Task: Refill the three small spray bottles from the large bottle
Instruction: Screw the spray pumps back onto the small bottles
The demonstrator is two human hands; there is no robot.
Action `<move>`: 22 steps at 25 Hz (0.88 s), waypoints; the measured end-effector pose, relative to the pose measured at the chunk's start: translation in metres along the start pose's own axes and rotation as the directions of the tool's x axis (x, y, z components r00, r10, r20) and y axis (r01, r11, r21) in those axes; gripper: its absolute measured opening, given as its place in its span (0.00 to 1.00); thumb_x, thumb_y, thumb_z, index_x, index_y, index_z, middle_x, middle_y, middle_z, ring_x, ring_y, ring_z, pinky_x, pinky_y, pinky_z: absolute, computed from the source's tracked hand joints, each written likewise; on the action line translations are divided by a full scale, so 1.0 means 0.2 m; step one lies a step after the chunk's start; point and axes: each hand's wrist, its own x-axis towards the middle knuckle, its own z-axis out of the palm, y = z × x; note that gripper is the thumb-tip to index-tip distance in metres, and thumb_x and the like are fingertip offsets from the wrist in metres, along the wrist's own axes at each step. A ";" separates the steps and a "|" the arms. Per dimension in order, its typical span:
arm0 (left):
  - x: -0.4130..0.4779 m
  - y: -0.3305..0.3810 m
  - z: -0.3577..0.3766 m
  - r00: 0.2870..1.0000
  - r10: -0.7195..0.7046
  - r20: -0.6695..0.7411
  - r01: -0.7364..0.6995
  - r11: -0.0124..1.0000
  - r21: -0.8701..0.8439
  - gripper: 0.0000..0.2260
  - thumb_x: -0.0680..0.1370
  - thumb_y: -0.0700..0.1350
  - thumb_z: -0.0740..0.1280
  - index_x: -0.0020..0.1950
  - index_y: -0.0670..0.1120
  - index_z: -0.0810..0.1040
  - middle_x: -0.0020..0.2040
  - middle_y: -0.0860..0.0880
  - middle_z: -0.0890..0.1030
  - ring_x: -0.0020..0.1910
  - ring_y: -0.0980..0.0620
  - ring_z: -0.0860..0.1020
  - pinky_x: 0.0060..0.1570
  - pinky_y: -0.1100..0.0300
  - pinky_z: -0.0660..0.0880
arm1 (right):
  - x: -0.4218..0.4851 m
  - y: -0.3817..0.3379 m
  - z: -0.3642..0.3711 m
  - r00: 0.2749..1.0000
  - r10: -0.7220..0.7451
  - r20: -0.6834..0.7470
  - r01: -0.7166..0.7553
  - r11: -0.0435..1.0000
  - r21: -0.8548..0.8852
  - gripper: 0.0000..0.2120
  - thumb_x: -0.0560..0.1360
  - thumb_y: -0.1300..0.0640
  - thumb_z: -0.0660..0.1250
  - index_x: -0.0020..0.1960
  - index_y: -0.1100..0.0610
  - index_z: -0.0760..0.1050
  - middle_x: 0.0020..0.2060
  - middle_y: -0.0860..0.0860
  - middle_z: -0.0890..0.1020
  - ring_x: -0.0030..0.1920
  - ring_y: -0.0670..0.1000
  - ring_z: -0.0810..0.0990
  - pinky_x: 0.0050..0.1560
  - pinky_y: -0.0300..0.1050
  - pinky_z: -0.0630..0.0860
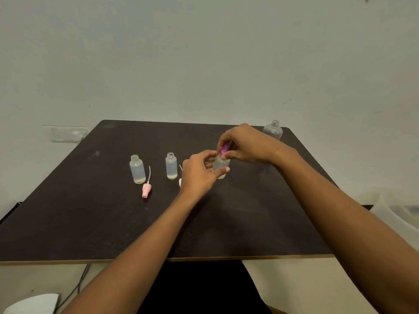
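Three small translucent spray bottles stand in a row on the dark table (pixel 95 223). The left bottle (pixel 137 169) and the middle bottle (pixel 171 165) are uncapped, each with a little liquid at the bottom. My left hand (pixel 199 172) grips the third small bottle (pixel 221 165) around its body. My right hand (pixel 244 143) pinches that bottle's purple spray cap (pixel 225 148) at its neck. A pink spray cap (pixel 146 189) with its dip tube lies by the left bottle. A white cap (pixel 180 182) peeks out behind my left hand. The large bottle (pixel 273 130) stands uncapped at the far right corner.
A wall runs right behind the table, with a socket plate (pixel 68 133) at the left. A translucent plastic container (pixel 399 214) sits off the table's right side. A cable (pixel 77 288) and a white object (pixel 34 304) lie below the front edge.
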 end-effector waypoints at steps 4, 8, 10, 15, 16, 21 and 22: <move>0.27 -0.06 0.10 0.997 -0.061 -0.038 0.062 0.998 0.034 0.25 0.69 0.48 0.84 0.64 0.47 0.84 0.53 0.51 0.88 0.51 0.58 0.86 0.59 0.57 0.83 | 0.19 0.19 0.07 0.990 0.092 -0.103 -0.086 0.994 0.063 0.11 0.77 0.55 0.78 0.58 0.56 0.84 0.48 0.49 0.86 0.47 0.47 0.83 0.55 0.45 0.83; 0.56 -0.12 0.21 0.985 -0.130 -0.114 0.130 0.992 -0.009 0.21 0.70 0.44 0.84 0.61 0.46 0.85 0.52 0.50 0.88 0.51 0.55 0.86 0.60 0.55 0.82 | 0.38 0.39 0.20 0.931 0.249 -0.267 -0.177 0.948 0.264 0.12 0.74 0.56 0.80 0.56 0.57 0.85 0.46 0.49 0.86 0.46 0.48 0.84 0.53 0.42 0.82; 0.69 -0.14 0.26 0.977 -0.136 -0.165 0.135 0.991 -0.018 0.18 0.71 0.44 0.83 0.59 0.47 0.86 0.50 0.51 0.88 0.49 0.56 0.85 0.59 0.57 0.83 | 0.46 0.48 0.28 0.870 0.361 -0.337 -0.192 0.876 0.441 0.12 0.74 0.56 0.80 0.56 0.57 0.86 0.45 0.49 0.87 0.45 0.45 0.85 0.50 0.35 0.81; 0.92 -0.19 0.34 0.963 -0.148 -0.223 0.152 0.988 0.001 0.16 0.72 0.47 0.83 0.58 0.46 0.87 0.51 0.49 0.88 0.48 0.55 0.84 0.53 0.63 0.79 | 0.61 0.63 0.43 0.775 0.495 -0.394 -0.181 0.770 0.611 0.13 0.75 0.52 0.79 0.57 0.56 0.88 0.48 0.49 0.89 0.45 0.40 0.85 0.47 0.26 0.78; 0.95 -0.20 0.35 0.961 -0.159 -0.225 0.165 0.986 0.007 0.15 0.72 0.46 0.82 0.57 0.46 0.87 0.51 0.49 0.88 0.48 0.56 0.83 0.52 0.64 0.78 | 0.63 0.65 0.45 0.772 0.499 -0.392 -0.176 0.762 0.623 0.13 0.75 0.52 0.79 0.57 0.56 0.88 0.48 0.49 0.89 0.44 0.39 0.84 0.47 0.26 0.78; 1.01 -0.27 0.39 0.958 -0.200 -0.208 0.209 0.978 0.021 0.13 0.74 0.44 0.81 0.57 0.46 0.86 0.52 0.49 0.87 0.51 0.54 0.83 0.55 0.60 0.80 | 0.70 0.72 0.53 0.776 0.519 -0.358 -0.186 0.731 0.656 0.13 0.75 0.54 0.79 0.57 0.57 0.87 0.48 0.50 0.89 0.43 0.38 0.84 0.46 0.26 0.79; 1.02 -0.28 0.40 0.956 -0.206 -0.208 0.214 0.977 0.021 0.12 0.75 0.44 0.80 0.57 0.46 0.86 0.52 0.49 0.87 0.50 0.54 0.83 0.56 0.59 0.81 | 0.70 0.73 0.55 0.775 0.523 -0.356 -0.192 0.731 0.655 0.13 0.75 0.55 0.79 0.57 0.57 0.87 0.48 0.50 0.89 0.43 0.37 0.83 0.45 0.25 0.78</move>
